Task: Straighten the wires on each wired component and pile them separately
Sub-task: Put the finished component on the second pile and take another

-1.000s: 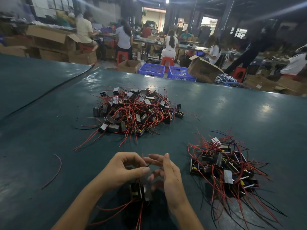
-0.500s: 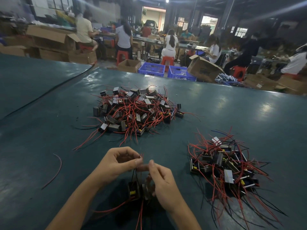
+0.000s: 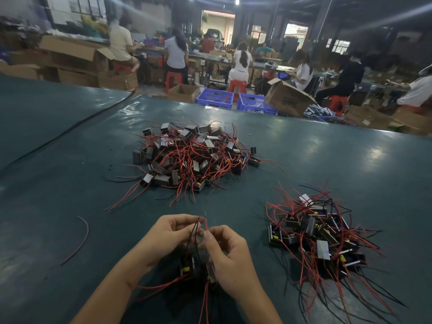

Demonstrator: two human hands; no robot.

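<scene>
A small black wired component point(image 3: 188, 265) with a yellow part hangs between my hands, just above the dark green table point(image 3: 304, 155). My left hand point(image 3: 168, 237) pinches its black wire near the top. My right hand point(image 3: 228, 251) pinches its red wire, which points upward. More red wires trail from the component toward me. A large tangled pile of components point(image 3: 191, 157) with red wires lies ahead at centre. A second, looser pile point(image 3: 320, 239) with red and black wires lies to my right.
A loose red wire point(image 3: 81, 237) lies on the table to the left. Past the table's far edge stand blue crates point(image 3: 215, 98) and cardboard boxes point(image 3: 287, 98). Several people sit working at benches further back.
My hands have shifted their pinch along the wires, and the red and black wire ends now stand up between the fingertips. The component still hangs below them. Both piles are unchanged.
</scene>
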